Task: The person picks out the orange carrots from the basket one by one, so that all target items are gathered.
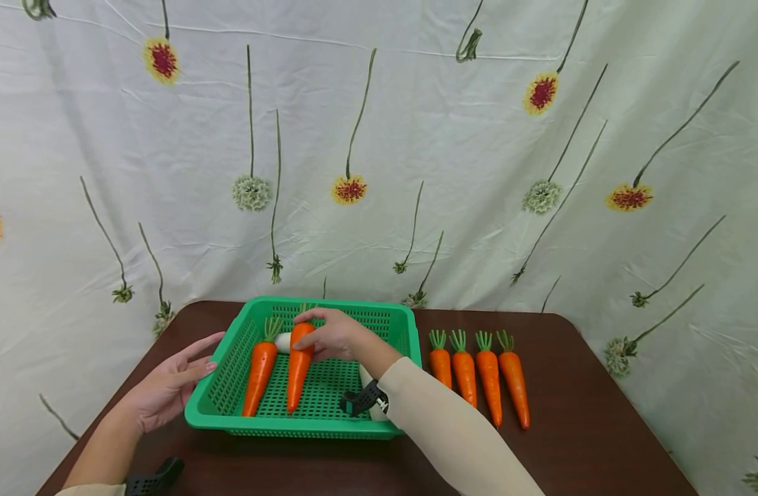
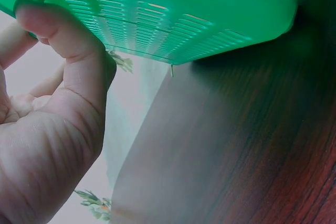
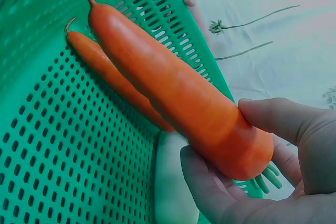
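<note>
The table (image 1: pixel 592 406) is dark reddish-brown with visible wood grain and rounded far corners. Behind it and along both its sides hangs a pale, creased cloth (image 1: pixel 453 145), printed with thin stems (image 1: pixel 250 110), yellow-and-red flowers (image 1: pixel 349 189) and whitish-green puffs (image 1: pixel 251 193). The cloth looks greyer to the table's right.

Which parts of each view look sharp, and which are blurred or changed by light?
Head view: soft light, with the basket looking clear; left wrist view: a pale haze over part of the table, darker near the basket; right wrist view: the held carrot fairly crisp, the white vegetable softer.
</note>
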`<state>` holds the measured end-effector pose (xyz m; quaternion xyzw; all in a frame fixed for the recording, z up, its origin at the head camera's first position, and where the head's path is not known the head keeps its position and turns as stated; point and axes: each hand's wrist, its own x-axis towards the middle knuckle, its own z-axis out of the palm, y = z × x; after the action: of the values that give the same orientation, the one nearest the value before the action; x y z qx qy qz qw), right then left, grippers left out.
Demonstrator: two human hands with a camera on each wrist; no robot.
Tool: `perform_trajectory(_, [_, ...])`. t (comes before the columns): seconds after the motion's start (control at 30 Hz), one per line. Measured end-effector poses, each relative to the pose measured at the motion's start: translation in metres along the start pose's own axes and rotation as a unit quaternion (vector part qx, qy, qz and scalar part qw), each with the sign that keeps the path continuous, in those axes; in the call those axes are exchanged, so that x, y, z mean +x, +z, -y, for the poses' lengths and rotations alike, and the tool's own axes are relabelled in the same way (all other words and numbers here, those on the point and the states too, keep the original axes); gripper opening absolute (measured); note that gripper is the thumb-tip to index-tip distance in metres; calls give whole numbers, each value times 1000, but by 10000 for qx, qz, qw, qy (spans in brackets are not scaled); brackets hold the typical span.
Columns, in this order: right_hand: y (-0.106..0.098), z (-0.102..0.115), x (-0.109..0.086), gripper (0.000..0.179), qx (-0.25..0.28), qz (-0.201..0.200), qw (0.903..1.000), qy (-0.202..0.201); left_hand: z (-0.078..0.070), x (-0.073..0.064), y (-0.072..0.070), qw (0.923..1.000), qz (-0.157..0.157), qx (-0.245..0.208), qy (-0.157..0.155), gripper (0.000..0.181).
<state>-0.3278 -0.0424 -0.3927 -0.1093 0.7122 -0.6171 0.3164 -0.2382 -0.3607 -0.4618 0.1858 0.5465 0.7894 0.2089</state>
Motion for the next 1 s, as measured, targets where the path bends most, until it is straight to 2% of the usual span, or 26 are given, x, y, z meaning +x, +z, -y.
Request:
perform_trajectory(0.17, [-3, -1, -2, 58, 128, 110, 9999, -2, 0, 0, 1, 10000, 12, -47, 5, 53])
perform_trajectory(0.53, [-5, -2, -13, 56, 24, 105, 9998, -169, 1, -2, 1, 10000, 30, 0, 52, 53])
perform_trajectory(0.77, [-11, 2, -23, 50, 32, 84, 9991, -409, 0, -2, 2, 10000, -1, -1, 45, 53])
perform_trajectory(1.0, [-23, 6, -33, 54, 116, -113, 9973, -713, 0, 0, 2, 10000, 3, 11, 41, 53])
